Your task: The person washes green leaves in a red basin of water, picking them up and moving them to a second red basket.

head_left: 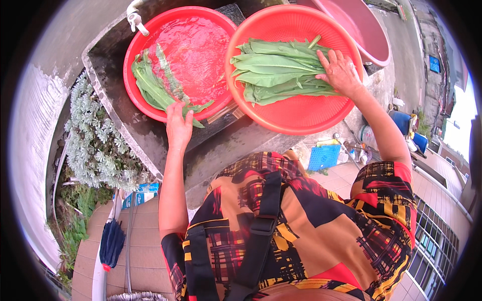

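My left hand (178,124) holds the near end of some long green leaves (152,84) at the near rim of a red plastic basin (129,81). Rippling water fills this basin, and the far part of the leaves lies in it. Resting on a pile of long leafy greens (282,69), my right hand (340,71) has its fingers spread over the stem end. The pile lies in a red plastic colander (301,120), just right of the basin. Whether the right fingers grip any stems I cannot tell.
A white tap (136,22) stands over the basin's left rim. The basin sits in a concrete sink (109,94). Behind the colander is a pink tub (380,52). Silvery plants (94,139) grow at the left, above a folded dark umbrella (111,240). A blue basket (324,157) stands below the colander.
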Action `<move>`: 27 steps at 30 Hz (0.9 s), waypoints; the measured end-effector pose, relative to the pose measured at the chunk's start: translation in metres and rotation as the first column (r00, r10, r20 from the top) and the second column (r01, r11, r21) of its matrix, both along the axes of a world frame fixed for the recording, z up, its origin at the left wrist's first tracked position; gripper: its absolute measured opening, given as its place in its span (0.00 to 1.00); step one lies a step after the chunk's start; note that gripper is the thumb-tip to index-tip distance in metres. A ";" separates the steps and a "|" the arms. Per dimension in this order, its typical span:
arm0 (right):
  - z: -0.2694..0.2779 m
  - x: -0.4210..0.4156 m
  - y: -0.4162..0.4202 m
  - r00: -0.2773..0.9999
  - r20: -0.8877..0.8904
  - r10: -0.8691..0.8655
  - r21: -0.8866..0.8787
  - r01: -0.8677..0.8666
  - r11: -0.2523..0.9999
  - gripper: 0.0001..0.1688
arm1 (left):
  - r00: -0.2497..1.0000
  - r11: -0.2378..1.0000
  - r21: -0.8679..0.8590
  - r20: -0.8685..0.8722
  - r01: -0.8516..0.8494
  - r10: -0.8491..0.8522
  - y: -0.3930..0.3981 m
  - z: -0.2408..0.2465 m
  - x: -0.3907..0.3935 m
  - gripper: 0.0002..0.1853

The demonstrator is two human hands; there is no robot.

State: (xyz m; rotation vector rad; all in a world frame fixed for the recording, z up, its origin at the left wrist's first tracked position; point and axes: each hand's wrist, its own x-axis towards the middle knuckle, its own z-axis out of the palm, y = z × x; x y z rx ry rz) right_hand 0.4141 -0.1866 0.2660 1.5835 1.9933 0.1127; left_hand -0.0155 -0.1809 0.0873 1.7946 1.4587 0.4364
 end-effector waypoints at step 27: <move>-0.234 -0.276 0.186 0.322 -0.879 -0.351 -0.160 0.494 0.855 0.24 | 0.955 0.970 -0.050 0.169 -0.237 0.242 0.076 -0.021 -0.004 0.15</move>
